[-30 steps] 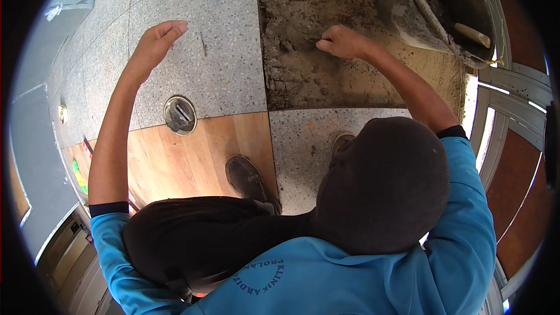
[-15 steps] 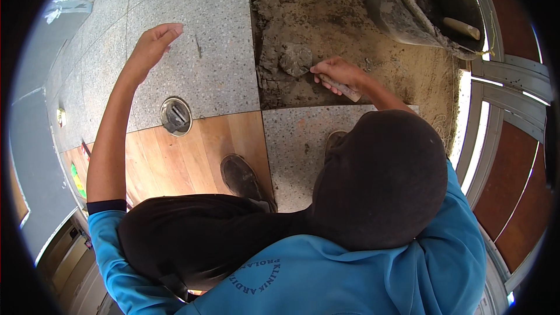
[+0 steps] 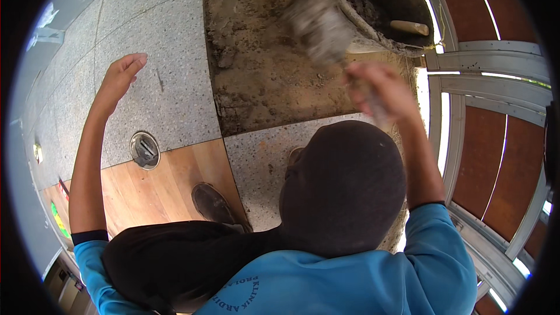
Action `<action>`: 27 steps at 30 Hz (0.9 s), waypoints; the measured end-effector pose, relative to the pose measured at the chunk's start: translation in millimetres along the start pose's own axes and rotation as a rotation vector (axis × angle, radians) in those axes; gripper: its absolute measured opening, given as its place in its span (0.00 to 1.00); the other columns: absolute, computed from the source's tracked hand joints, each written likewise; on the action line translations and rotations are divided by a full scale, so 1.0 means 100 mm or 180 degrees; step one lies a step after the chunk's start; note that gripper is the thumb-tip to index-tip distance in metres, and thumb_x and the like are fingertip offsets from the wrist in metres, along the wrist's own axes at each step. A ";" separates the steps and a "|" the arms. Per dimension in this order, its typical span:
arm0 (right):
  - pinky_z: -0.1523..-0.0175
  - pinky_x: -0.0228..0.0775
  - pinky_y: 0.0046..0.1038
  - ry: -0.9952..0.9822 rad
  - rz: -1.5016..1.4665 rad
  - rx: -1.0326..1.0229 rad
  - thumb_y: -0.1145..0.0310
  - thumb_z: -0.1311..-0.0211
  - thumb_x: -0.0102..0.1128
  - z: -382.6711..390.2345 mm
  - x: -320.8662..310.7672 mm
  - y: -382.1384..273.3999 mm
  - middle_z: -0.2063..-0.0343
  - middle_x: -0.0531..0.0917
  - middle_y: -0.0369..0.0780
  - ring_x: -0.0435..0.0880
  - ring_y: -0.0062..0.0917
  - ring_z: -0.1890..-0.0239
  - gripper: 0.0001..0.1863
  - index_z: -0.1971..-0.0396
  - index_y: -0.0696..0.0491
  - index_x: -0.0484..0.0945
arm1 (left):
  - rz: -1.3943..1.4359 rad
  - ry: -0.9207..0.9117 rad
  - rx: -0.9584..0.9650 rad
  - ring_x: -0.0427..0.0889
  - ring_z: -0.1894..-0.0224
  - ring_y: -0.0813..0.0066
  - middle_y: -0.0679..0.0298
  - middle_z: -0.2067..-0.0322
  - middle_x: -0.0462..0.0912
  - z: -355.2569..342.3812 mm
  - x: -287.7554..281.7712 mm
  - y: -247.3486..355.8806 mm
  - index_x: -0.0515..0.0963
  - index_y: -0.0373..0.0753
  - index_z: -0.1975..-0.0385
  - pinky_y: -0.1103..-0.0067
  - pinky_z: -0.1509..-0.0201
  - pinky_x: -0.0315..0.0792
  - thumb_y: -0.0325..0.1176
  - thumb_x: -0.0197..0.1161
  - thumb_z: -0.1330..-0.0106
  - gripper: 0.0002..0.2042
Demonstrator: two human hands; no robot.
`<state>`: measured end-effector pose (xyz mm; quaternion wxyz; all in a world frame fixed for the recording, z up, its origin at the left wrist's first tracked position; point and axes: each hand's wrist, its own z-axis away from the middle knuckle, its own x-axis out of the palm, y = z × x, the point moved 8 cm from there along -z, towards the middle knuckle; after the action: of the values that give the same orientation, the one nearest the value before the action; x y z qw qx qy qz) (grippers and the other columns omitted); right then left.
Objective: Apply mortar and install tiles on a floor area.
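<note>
My right hand (image 3: 379, 90) is closed around a trowel handle. Its mortar-covered blade (image 3: 318, 23), smeared by motion, is raised beside the left side of a dirty bucket (image 3: 341, 3). The bucket holds grey mortar and another pale tool handle (image 3: 408, 27). Below lies a patch of rough, unfinished floor (image 3: 251, 93) bordered by speckled tiles (image 3: 151, 29). My left hand (image 3: 122, 73) hovers over those tiles, fingers curled against the thumb, with nothing visible in them.
A round drain with a metal ring (image 3: 144, 150) sits beside wood-look flooring (image 3: 140, 186). My shoe (image 3: 210, 201) is on that flooring. A grey wall curves along the left, and metal-framed brown panels (image 3: 484, 163) stand at the right.
The trowel, taken up from the rough floor in my right hand, has risen toward the bucket. The view has shifted, so the floor and bucket appear further left.
</note>
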<state>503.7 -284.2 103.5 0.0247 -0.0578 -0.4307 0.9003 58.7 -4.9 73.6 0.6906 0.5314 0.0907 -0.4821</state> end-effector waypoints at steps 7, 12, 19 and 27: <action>0.58 0.75 0.40 0.3037 0.4389 -0.0668 0.46 0.31 0.54 0.42 -1.33 -1.17 0.67 0.85 0.50 0.85 0.46 0.63 0.24 0.55 0.53 0.84 | -0.0230 0.0102 0.0264 0.78 0.49 0.72 0.63 0.51 0.83 -0.04 0.01 0.22 0.80 0.39 0.45 0.73 0.44 0.71 0.54 0.59 0.29 0.25; 0.51 0.74 0.46 0.3485 0.4556 -0.1013 0.46 0.29 0.51 0.42 -0.75 -1.36 0.63 0.85 0.52 0.83 0.51 0.56 0.24 0.56 0.52 0.83 | -0.0266 -0.0078 0.0201 0.75 0.39 0.67 0.59 0.43 0.80 -0.02 -0.01 0.16 0.77 0.38 0.41 0.69 0.36 0.68 0.57 0.58 0.30 0.29; 0.47 0.76 0.44 0.1243 0.4143 -0.1290 0.53 0.32 0.54 -1.54 0.54 -0.70 0.57 0.86 0.48 0.85 0.43 0.52 0.21 0.52 0.54 0.81 | -0.0305 -0.0016 0.0137 0.77 0.43 0.69 0.61 0.46 0.82 -0.03 -0.03 0.11 0.78 0.39 0.42 0.72 0.39 0.69 0.57 0.59 0.30 0.28; 0.57 0.81 0.40 0.1425 0.4599 -0.2001 0.66 0.37 0.57 -2.85 1.21 -1.12 0.64 0.88 0.46 0.89 0.40 0.60 0.11 0.68 0.53 0.88 | -0.0143 0.0030 0.0004 0.78 0.49 0.74 0.63 0.50 0.83 0.04 -0.02 0.00 0.79 0.38 0.43 0.75 0.43 0.70 0.53 0.60 0.29 0.26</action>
<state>419.3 17.8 3.2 -0.4934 -0.5036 -0.5044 0.4985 56.1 -6.9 76.9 0.6788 0.5320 0.1054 -0.4950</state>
